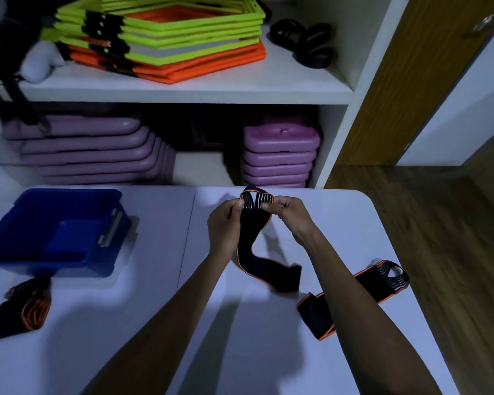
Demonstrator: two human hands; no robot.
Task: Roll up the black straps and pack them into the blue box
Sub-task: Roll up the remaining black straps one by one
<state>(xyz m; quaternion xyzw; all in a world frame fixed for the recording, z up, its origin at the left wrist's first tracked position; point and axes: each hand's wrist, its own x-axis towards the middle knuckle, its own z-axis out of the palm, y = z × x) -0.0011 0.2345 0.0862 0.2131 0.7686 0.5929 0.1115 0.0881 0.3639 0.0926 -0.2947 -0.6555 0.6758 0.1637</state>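
A black strap with orange edging hangs between both hands above the white table. My left hand pinches its left top edge and my right hand pinches the right, at the end with the elastic loops. Its tail trails down onto the table. A second strap lies flat on the table to the right, partly under my right forearm. A rolled strap lies at the front left. The blue box stands open at the left of the table, seemingly with nothing in it.
Behind the table stands a white shelf unit with yellow and orange hexagon frames, black straps on the upper shelf, and purple step blocks below. A wooden floor lies to the right of the table's rounded corner.
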